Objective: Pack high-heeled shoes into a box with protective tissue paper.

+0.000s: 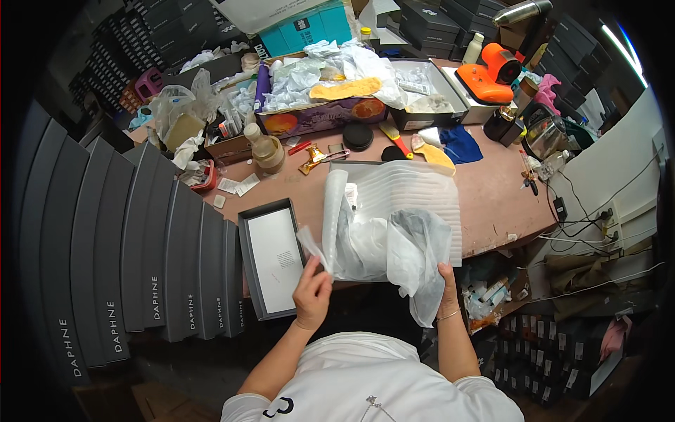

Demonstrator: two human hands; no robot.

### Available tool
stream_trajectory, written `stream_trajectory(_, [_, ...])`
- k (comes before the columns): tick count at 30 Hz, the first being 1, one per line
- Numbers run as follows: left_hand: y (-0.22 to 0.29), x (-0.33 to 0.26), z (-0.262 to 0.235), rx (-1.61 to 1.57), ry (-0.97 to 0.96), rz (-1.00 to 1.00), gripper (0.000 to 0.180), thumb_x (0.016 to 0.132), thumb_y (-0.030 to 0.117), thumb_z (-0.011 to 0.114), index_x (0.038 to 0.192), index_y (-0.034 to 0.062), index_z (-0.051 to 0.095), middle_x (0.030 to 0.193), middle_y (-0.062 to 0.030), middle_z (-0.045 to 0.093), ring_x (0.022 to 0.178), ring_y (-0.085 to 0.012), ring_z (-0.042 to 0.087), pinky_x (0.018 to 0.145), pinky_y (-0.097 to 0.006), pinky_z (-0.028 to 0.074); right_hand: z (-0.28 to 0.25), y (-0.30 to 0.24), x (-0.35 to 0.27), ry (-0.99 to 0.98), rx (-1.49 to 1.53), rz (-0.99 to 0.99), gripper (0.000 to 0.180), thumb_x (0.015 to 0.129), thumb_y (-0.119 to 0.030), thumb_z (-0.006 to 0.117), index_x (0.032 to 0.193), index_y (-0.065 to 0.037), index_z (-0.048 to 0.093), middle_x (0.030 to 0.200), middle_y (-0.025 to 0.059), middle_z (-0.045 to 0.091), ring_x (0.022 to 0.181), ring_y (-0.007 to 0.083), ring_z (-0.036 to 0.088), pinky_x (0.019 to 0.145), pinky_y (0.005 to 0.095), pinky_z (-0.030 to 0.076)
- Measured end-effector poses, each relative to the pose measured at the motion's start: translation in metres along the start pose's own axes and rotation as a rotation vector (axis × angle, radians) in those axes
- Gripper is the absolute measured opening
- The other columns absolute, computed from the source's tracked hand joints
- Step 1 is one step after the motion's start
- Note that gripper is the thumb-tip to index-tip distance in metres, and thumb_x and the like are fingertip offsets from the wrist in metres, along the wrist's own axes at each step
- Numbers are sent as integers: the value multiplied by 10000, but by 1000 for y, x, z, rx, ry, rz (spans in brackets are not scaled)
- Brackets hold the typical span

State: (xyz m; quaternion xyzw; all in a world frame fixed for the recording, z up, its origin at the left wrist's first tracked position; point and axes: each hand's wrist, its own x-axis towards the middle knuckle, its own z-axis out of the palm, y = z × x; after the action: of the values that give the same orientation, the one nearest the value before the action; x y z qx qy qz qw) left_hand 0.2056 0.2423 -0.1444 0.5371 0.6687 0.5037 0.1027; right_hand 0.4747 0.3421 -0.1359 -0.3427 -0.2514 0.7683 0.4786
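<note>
The left hand pinches a translucent white plastic flap; the right hand, its closure unclear, touches a crumpled translucent plastic bag between them. Ribbed white foam sheeting lies just beyond.

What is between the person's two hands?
The head view shows crumpled translucent wrapping between the left hand and the right hand, over a ribbed white foam sheet.

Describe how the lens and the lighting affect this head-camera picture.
Head view: the grey boxes bow near the rim and corners go black; head view: the tube light glares, upper right; head view: under the table lies deep shadow, while the translucent bag shows highlights.
</note>
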Motion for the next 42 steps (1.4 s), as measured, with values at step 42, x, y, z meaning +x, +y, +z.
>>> stream_trajectory(42, [8,46,3,-168,-408,60,492,933,226,511,1342,-39,441,1434,-240,369,1380,-382,274,1124,-497,198,-32,-52,-40,-267,342,-98,881,715,-424,635,1416,-2,308,1316,212,499,1107,345,580,899,478,522])
